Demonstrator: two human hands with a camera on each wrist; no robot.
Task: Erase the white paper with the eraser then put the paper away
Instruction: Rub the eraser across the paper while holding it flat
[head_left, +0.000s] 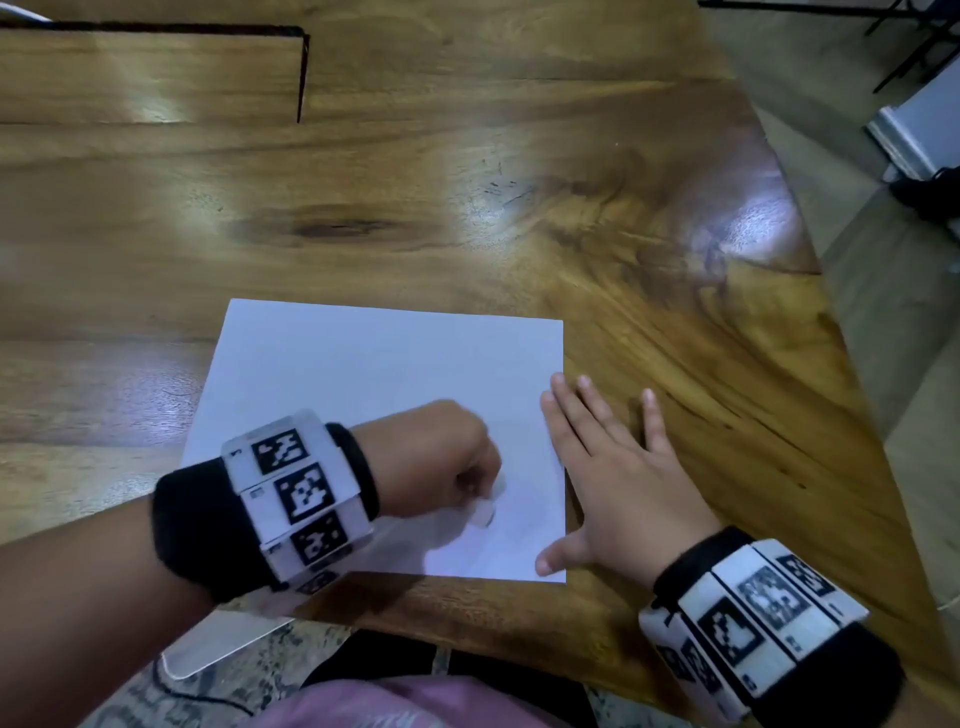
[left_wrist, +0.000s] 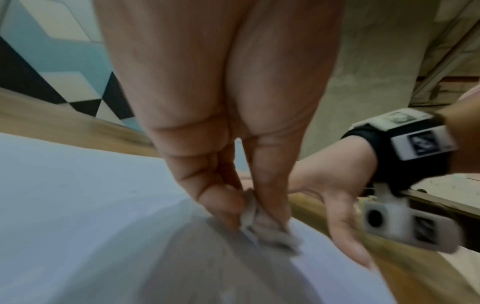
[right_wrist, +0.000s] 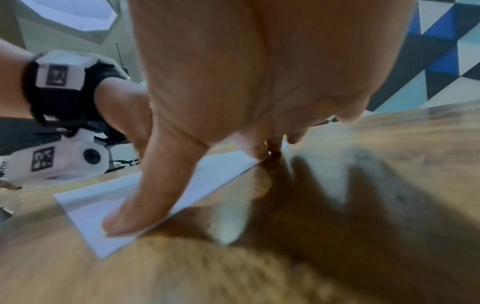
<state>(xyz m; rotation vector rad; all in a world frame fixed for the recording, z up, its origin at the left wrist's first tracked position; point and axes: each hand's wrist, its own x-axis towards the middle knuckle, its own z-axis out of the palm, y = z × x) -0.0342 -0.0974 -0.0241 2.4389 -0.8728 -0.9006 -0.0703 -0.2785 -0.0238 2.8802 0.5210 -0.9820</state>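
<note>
Left hand (head_left: 441, 457) pinches eraser (head_left: 485, 512) on paper (head_left: 363, 374); right hand (head_left: 618, 478) flat, pressing paper edge

- No legible words, brands or numbers are found in any view.
- Black-and-white square coded markers are carried by the white plastic wristband on the left wrist (head_left: 298, 496) and by the white plastic wristband on the right wrist (head_left: 748, 623); small characters beside them are too blurred to be read.

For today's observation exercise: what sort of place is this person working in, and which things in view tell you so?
Probably an indoor office or study room: a large polished wooden table, a wall of geometric coloured tiles, and dark furniture legs on the floor beyond the table's edge.
</note>
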